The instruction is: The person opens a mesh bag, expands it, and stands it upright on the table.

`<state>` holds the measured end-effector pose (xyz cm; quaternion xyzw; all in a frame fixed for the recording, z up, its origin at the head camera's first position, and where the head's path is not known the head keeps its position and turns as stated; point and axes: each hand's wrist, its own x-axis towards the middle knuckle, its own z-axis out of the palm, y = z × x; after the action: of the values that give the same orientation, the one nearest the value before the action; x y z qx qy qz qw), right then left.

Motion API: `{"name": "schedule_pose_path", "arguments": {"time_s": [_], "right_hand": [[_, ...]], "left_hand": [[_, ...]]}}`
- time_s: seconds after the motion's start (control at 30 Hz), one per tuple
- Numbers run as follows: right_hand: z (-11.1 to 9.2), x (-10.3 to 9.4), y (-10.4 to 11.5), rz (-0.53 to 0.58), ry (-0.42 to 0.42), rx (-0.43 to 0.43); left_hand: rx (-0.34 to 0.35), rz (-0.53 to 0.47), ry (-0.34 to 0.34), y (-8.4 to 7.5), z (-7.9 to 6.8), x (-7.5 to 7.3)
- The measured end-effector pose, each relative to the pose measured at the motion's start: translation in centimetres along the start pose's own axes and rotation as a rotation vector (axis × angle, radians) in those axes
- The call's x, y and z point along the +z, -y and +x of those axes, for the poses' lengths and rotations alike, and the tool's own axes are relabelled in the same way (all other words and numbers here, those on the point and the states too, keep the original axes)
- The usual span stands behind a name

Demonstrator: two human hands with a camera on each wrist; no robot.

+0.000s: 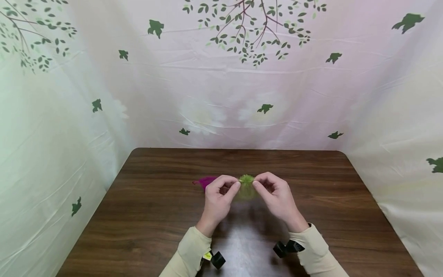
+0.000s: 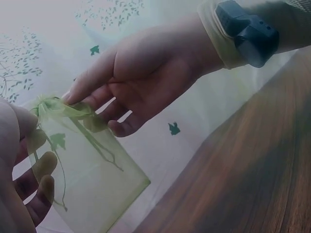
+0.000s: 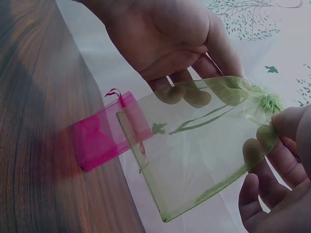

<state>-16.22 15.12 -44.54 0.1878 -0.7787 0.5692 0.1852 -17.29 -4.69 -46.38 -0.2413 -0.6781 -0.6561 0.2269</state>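
A sheer green organza drawstring pouch [image 3: 194,150] hangs between both hands, its neck drawn into a ruffled bunch [image 1: 246,178]. On the left side of that neck, my left hand [image 1: 219,198] pinches with thumb and index finger. My right hand [image 1: 278,198] pinches the opposite side the same way. Through the sheer fabric in the right wrist view, other fingertips show behind it. Thin green cords dangle against the pouch body in the left wrist view. A magenta organza pouch [image 3: 99,138] lies on the table beyond the left hand, which partly covers it in the head view.
The dark wood-grain table [image 1: 155,215] has rounded far corners. White cloth walls [image 1: 221,88] printed with leaves and birds enclose it at the back and sides. Each wrist carries a small black camera [image 1: 218,260] over a cream sleeve [image 1: 188,250].
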Motion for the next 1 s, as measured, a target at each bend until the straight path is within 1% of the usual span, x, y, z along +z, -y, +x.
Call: {"name": "schedule_pose_path", "arguments": {"time_s": [0.03, 0.07, 0.17, 0.33, 0.4, 0.5, 0.73, 0.9, 1.0], "right_hand": [[0.01, 0.02, 0.01, -0.006, -0.008, 0.000], [0.02, 0.04, 0.04, -0.009, -0.014, -0.001], [0.03, 0.10, 0.09, -0.010, -0.033, 0.000], [0.05, 0.15, -0.11, 0.033, -0.069, 0.003], [0.09, 0.08, -0.16, 0.049, -0.070, 0.011], [0.12, -0.04, -0.18, 0.058, -0.048, 0.020], [0.22, 0.08, -0.05, 0.066, -0.004, 0.016], [0.16, 0.27, 0.27, 0.069, -0.011, 0.011], [0.16, 0.40, 0.38, 0.065, -0.022, 0.000]], "left_hand": [[0.000, -0.005, -0.004, -0.08, 0.02, -0.06], [-0.002, -0.008, -0.007, 0.20, -0.05, -0.13], [-0.013, -0.025, -0.019, 0.03, -0.06, -0.27], [-0.062, -0.077, -0.043, 0.01, -0.18, -0.41], [-0.086, -0.092, -0.048, 0.04, -0.21, -0.45], [-0.095, -0.088, -0.049, 0.11, -0.26, -0.49], [-0.080, -0.085, -0.025, 0.18, -0.32, -0.68], [-0.049, -0.099, 0.002, 0.17, -0.22, -0.69], [-0.026, -0.097, 0.005, 0.21, -0.13, -0.69]]}}
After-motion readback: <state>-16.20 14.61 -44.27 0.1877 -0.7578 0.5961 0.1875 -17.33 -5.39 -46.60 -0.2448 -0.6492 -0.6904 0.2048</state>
